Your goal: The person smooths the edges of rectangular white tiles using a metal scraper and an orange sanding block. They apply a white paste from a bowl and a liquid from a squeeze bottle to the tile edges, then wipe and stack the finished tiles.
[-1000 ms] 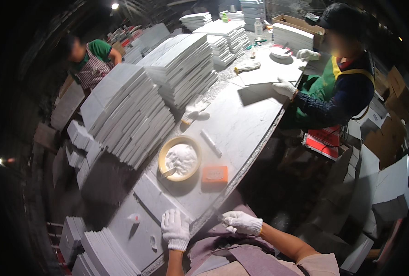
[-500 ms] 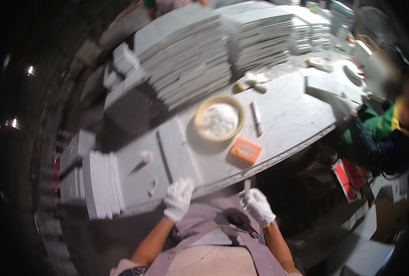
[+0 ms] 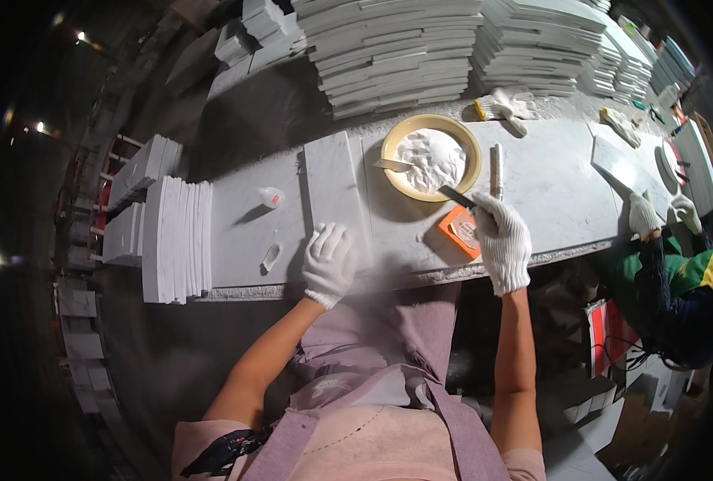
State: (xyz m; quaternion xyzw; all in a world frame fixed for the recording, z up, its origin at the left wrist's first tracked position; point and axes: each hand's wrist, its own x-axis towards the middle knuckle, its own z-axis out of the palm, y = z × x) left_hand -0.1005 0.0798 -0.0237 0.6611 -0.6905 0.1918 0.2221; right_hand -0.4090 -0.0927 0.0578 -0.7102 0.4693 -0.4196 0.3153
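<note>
My left hand (image 3: 330,258), in a white knit glove, lies on the near end of a long pale stone strip (image 3: 331,172), its fingers spread. In my gloved right hand (image 3: 501,240) is a flat, dark blade-like tool (image 3: 456,196), pointing toward the near rim of a yellow bowl (image 3: 472,178). White powdery material (image 3: 436,160) fills the bowl, and a flat spatula (image 3: 393,165) leans in it at the left. An orange box (image 3: 457,232) sits just left of my right hand, partly hidden by it. A narrow pale stick (image 3: 496,170) lies beyond that hand.
A small bottle (image 3: 271,197) and a small clear piece (image 3: 271,258) are on the stone worktop (image 3: 236,232). White slabs (image 3: 176,240) stand at the left; tall slab stacks (image 3: 396,56) rise behind. Loose gloves (image 3: 507,106) lie farther back. A co-worker's gloved hands (image 3: 643,215) are at the right.
My right hand has risen from below the table edge to beside the bowl, with the tool in it. My left hand has moved onto the stone strip. The view has shifted.
</note>
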